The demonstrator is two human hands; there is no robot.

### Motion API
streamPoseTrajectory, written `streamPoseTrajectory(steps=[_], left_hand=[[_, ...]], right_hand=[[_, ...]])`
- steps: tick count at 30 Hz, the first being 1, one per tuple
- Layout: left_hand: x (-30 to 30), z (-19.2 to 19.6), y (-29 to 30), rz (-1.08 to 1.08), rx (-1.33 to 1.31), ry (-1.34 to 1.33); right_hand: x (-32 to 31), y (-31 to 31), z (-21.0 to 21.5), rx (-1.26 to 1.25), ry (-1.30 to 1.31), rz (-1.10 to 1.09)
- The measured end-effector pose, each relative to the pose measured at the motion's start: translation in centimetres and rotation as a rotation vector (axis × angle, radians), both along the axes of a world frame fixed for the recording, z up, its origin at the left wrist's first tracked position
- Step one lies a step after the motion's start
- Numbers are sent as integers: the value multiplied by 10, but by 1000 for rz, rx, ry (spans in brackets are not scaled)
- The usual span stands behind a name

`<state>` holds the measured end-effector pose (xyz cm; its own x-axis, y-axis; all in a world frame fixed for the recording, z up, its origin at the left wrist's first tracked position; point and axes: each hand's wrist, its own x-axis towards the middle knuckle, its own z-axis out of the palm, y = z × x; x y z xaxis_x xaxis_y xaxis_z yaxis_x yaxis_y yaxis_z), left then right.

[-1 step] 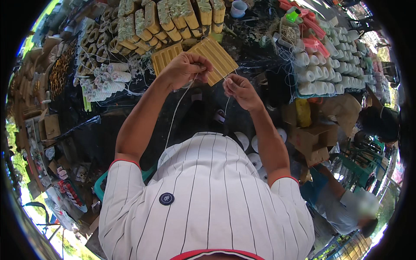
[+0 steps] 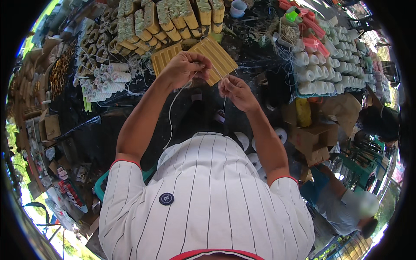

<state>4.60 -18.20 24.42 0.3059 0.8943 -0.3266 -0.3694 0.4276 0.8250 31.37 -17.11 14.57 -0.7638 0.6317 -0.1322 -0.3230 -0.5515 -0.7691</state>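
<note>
1. Pinching white cord, the left hand and right hand sit closed about the near corner of the ribbed yellow panel.
2. It should handle light and limp; short fingertip holds suit it.
3. Yellow blocks line the dark surface at its far edge, white spools its right; tangled strands there could snag.

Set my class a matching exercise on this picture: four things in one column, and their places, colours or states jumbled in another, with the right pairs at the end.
Things
1. Cord
2. Boards
3. Badge
4. Spools

Descriptions
A. Dark blue and round
B. In rows at upper right
C. Hanging below the left hand
D. Yellow and ridged

Pairs: 1-C, 2-D, 3-A, 4-B
</note>
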Motion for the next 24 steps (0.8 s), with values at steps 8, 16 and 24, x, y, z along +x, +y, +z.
streamPoseTrajectory(steps=[8,16,24], left_hand=[[-21,6,42,14,70,31],[-33,45,82,-57,172,122],[-36,42,112,27,241,33]], right_hand=[[-61,-12,1,-259,158,-67],[-71,16,6,-120,193,-80],[-116,-8,31,-297,548,-39]])
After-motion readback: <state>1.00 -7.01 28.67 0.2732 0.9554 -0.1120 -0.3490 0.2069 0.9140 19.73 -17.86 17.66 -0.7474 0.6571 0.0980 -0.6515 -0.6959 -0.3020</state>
